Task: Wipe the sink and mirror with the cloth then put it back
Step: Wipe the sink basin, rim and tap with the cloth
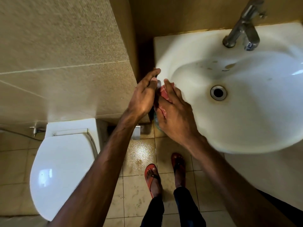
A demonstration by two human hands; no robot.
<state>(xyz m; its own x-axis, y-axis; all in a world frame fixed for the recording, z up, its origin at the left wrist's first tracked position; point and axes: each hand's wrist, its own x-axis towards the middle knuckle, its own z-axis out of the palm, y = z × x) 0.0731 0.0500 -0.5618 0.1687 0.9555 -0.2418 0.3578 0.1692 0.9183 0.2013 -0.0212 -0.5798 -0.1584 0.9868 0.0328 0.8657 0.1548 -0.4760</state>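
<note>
The white sink [246,122] fills the right side, with brown stains near its back wall and round the drain [218,92]. A red cloth [164,94] sits at the sink's left rim and is mostly covered. My right hand [176,115] lies over the cloth and grips it between thumb and fingers. Close beside it on the left, my left hand [144,95] has its fingers straight, their tips at the sink's left edge. A small grey round thing shows by the left thumb; I cannot tell what it is. No mirror is in view.
A chrome tap [242,28] stands at the back of the sink. A white toilet [62,164] with its lid down stands at the lower left against beige wall tiles. The tiled floor [141,154] below is wet, and my feet in red sandals stand on it.
</note>
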